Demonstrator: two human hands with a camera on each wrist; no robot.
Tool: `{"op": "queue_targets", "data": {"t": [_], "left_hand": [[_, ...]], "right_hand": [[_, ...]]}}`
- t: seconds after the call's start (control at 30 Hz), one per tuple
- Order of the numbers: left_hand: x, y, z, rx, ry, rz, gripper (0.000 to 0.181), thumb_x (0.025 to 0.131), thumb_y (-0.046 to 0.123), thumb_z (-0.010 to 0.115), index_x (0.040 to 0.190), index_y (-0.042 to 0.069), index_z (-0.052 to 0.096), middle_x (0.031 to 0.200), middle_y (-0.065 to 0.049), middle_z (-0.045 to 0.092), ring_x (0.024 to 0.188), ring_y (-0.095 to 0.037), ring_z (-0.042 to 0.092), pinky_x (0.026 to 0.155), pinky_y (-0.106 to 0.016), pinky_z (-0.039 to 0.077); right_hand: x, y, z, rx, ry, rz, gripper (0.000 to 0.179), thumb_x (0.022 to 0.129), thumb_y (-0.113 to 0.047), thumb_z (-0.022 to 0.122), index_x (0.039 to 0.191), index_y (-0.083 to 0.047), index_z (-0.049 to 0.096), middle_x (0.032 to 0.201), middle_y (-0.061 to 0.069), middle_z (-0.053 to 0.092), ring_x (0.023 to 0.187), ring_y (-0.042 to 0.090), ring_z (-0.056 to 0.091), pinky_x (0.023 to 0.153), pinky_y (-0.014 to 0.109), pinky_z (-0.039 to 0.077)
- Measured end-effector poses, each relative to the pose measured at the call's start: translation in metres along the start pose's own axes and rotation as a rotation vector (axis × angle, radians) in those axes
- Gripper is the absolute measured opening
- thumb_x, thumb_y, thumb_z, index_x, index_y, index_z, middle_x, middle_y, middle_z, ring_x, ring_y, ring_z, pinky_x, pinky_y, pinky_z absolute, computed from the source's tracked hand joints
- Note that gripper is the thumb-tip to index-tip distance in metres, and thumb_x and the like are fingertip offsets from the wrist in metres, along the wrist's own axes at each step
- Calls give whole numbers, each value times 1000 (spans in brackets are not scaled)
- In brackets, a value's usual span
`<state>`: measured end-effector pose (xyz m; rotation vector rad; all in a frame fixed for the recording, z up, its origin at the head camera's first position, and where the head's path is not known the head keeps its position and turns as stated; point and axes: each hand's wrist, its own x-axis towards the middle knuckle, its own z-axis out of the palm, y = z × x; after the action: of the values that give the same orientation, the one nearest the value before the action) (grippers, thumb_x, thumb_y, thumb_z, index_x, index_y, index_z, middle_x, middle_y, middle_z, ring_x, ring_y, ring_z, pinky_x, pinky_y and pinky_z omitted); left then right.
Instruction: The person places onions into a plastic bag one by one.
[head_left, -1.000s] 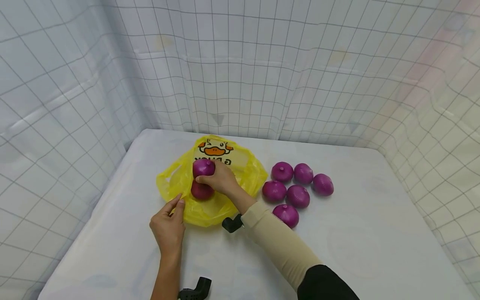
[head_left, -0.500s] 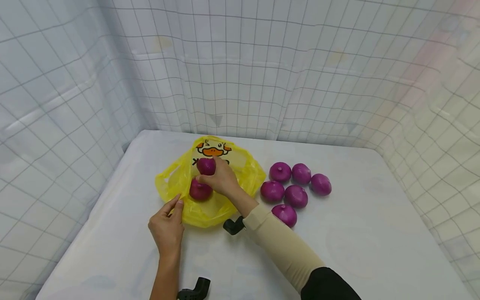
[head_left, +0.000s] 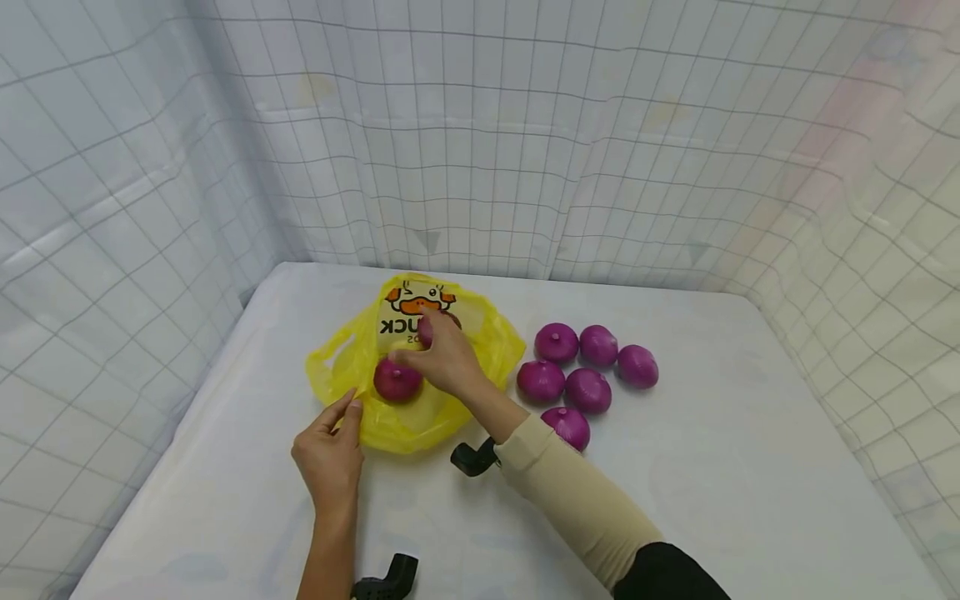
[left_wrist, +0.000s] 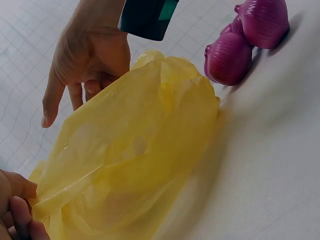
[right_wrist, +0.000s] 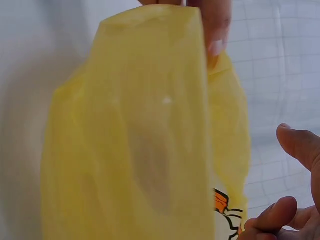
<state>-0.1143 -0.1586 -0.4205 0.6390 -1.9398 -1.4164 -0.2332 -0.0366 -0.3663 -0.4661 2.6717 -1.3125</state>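
A yellow plastic bag (head_left: 423, 429) printed with a duck face lies spread with its mouth open. My left hand (head_left: 330, 454) pinches the bag's near left edge; its fingertips also show in the left wrist view. A purple onion (head_left: 397, 381) sits in the bag's mouth. Another onion (head_left: 424, 332) is mostly hidden behind my right hand (head_left: 446, 358), which is over the bag. In the right wrist view, the right thumb (right_wrist: 297, 145) stands apart from the fingers, with nothing visible between them.
Several purple onions (head_left: 588, 392) lie grouped on the white table (head_left: 712, 467) to the right of the bag. Black wrist camera mounts (head_left: 472, 458) stick out beside the forearms. White grid-patterned curtains (head_left: 480, 167) enclose the table's back and sides.
My right hand has let go of the onion it held over the bag, and that onion now shows farther right behind the fingers. The left hand keeps its pinch on the bag.
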Motion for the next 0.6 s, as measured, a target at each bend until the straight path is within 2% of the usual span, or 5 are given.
{"op": "queue_targets", "data": {"t": [0.4,0.6], "left_hand": [[0,-2,1,32,2,-26,25,87,24,68,106,9,73,100,-17,72,38,-1,46,37,-14,39],[0,-3,3,26,0,-24,25,87,25,68,105,9,73,99,-16,72,37,-2,46,36,-14,38]], "right_hand": [[-23,5,-30,68,24,-5,85,77,-43,74,148,-20,31,150,1,39,133,25,43,108,43,40],[-36,16,-49,144,60,44,83,77,-43,74,147,-24,32,149,-3,40,128,26,49,103,42,45]]}}
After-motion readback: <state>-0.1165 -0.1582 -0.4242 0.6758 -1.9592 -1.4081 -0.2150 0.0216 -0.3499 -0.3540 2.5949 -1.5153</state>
